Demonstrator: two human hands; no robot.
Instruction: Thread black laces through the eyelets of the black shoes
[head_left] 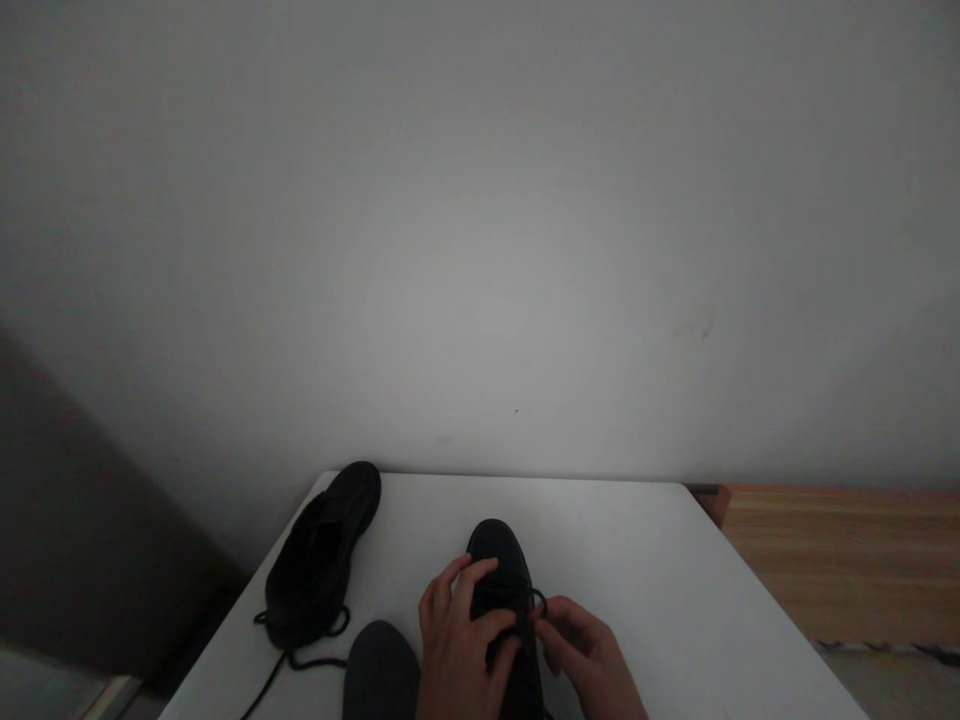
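Note:
A black shoe (498,560) stands on the white table (645,570), toe pointing away from me. My left hand (459,640) lies over its laces, fingers curled down on the upper. My right hand (586,652) sits at the shoe's right side, fingers pinched on a black lace loop (538,603). A second black shoe (322,555) lies at the table's left edge, its loose lace (289,660) trailing toward me.
A dark rounded object (381,668) lies by my left wrist at the near edge. A plain white wall rises behind the table. Wooden flooring (840,560) shows at the right, a dark surface (75,540) at the left.

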